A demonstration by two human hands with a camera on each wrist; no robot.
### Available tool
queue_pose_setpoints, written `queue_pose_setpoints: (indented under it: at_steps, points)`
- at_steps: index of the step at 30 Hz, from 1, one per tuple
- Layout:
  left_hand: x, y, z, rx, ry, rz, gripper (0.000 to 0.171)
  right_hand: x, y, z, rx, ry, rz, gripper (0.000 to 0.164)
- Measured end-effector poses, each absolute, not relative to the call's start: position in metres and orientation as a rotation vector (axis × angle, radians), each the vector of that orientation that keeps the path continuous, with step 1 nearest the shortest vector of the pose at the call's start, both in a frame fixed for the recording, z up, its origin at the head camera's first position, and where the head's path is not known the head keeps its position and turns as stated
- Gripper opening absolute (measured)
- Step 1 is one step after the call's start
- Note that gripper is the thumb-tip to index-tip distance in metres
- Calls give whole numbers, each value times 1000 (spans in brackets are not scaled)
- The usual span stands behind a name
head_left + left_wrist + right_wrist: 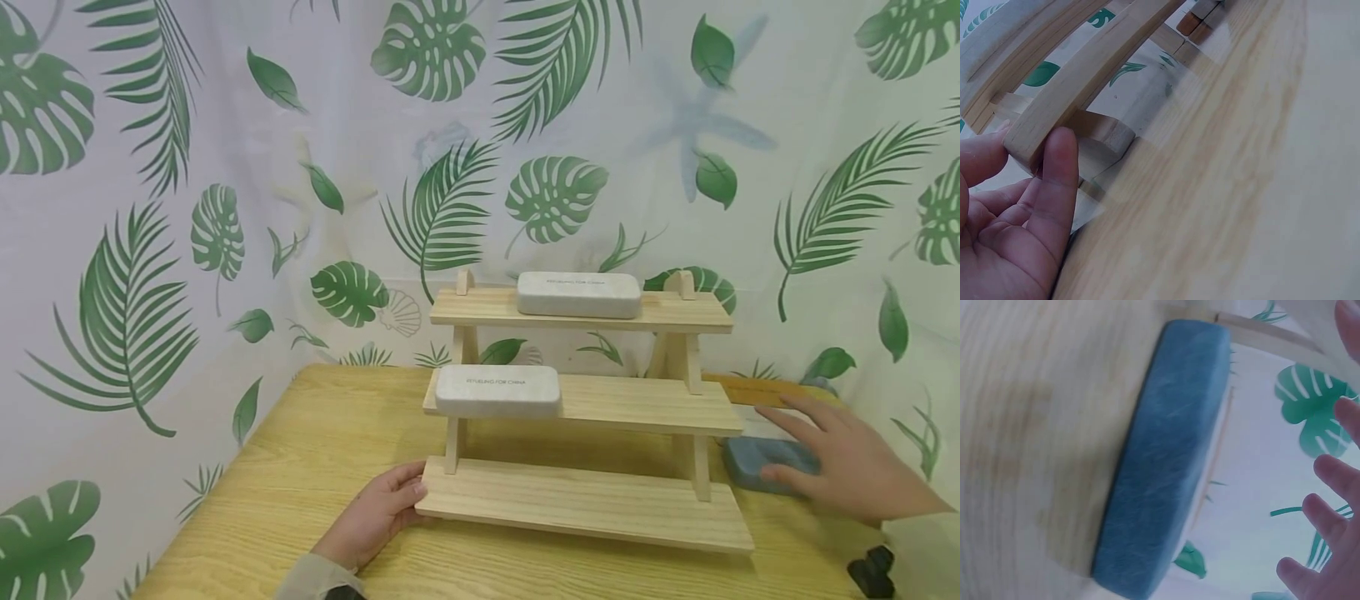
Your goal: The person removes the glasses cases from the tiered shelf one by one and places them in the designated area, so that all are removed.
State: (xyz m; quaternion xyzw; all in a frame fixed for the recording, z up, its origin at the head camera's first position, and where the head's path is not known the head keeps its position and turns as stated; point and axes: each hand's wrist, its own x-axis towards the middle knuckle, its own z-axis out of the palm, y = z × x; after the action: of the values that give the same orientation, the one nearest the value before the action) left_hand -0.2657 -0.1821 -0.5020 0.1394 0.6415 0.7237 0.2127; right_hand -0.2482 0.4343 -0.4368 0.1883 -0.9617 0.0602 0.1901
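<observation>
A three-tier wooden display stand (585,504) stands on the table. My left hand (378,510) pinches the left end of its lowest shelf between thumb and fingers, as the left wrist view shows up close. Over at the right, my right hand (851,454) reaches above a blue case (761,462) with its fingers spread and nothing in them. The blue case lies on the table beside the stand, partly covered by that hand in the head view. One white case (577,296) rests on the top shelf, and another white case (498,392) sits at the left of the middle shelf.
Behind the blue case lie a white item (761,423) and an orange item (757,390), close to the stand's right side. The wooden table (300,467) ends at a leaf-patterned curtain (300,208) along the back and left.
</observation>
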Motion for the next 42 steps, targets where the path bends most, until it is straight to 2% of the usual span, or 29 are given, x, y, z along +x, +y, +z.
queue_pose_setpoints:
  at_steps: [19,32,42]
  points:
    - [-264,-181,-500,384,1774,2015,67,-236,386,-395,620,-2629,152,77]
    - [-265,-181,-500,405,1773,2015,65,-234,360,-377,697,-2545,94,81]
    - [-265,-181,-500,388,1778,2015,66,-233,336,-365,713,-2612,123,77]
